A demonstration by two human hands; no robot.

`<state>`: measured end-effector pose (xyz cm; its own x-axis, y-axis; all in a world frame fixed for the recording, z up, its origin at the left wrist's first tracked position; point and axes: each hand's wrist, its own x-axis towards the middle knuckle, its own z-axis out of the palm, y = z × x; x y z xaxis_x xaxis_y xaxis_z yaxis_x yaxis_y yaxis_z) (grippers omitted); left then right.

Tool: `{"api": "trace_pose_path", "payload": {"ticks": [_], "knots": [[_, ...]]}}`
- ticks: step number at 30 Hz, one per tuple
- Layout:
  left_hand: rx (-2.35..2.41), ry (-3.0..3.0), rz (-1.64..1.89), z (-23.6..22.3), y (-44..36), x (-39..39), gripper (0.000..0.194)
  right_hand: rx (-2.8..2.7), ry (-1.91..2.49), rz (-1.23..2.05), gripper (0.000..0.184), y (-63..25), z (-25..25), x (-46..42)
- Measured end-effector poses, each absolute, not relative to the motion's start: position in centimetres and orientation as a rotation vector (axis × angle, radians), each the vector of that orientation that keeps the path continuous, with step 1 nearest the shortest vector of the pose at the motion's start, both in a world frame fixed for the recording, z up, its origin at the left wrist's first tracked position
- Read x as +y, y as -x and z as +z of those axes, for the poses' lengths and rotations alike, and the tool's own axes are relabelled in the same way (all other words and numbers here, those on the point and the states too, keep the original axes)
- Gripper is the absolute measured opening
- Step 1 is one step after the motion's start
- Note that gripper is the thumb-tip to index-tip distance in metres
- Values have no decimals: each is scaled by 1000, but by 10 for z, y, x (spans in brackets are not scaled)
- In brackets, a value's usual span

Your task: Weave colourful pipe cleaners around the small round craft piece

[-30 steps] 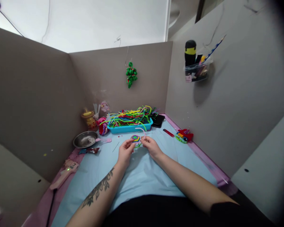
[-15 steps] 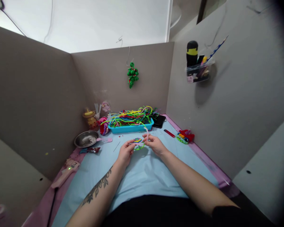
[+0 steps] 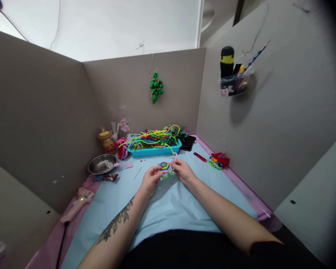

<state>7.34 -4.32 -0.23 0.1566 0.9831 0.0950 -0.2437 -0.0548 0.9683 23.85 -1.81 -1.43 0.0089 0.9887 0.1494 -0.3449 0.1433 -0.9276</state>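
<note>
Between my hands, above the light blue cloth, is a small round piece woven from pipe cleaners (image 3: 165,167), with purple, green, blue, yellow and pink rings and green spokes at its lower edge. My left hand (image 3: 151,178) pinches its left side between thumb and fingers. At its right edge my right hand (image 3: 182,170) is closed on a pink pipe cleaner (image 3: 175,155), whose end sticks up past the fingers. Behind the hands stands a blue tray (image 3: 154,151) heaped with loose pipe cleaners (image 3: 156,139) in many colours.
To the left are a metal bowl (image 3: 96,164) with a pink spoon, a thin needle-like rod (image 3: 137,173) and a pink glue gun (image 3: 77,204). A red cutter (image 3: 199,157) and a red craft piece (image 3: 221,160) lie right. Grey panels (image 3: 145,89) enclose the table.
The woven piece has tilted so its coloured face shows more fully. My right hand has shifted slightly right, and the upright pink end now shows shorter above its fingers.
</note>
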Motion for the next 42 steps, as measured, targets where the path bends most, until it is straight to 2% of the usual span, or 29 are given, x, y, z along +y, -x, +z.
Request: {"api": "trace_pose_path", "payload": {"ticks": [9,13,19,42], "knots": [[1073,-1393,1375,0,-75,-46,40,-959,851,1246,31,-238,-12,-16],[1161,-1526,1446,0,-77,-53,31,-925,865,1191,33,-232,-11,-19],[1204,-1757,1459,-1,-79,-57,30,-1002,856,1219,33,-217,-8,-31],[1230,-1537,1559,3,-69,-50,24,-1008,757,1342,36,-208,-5,-40]]}}
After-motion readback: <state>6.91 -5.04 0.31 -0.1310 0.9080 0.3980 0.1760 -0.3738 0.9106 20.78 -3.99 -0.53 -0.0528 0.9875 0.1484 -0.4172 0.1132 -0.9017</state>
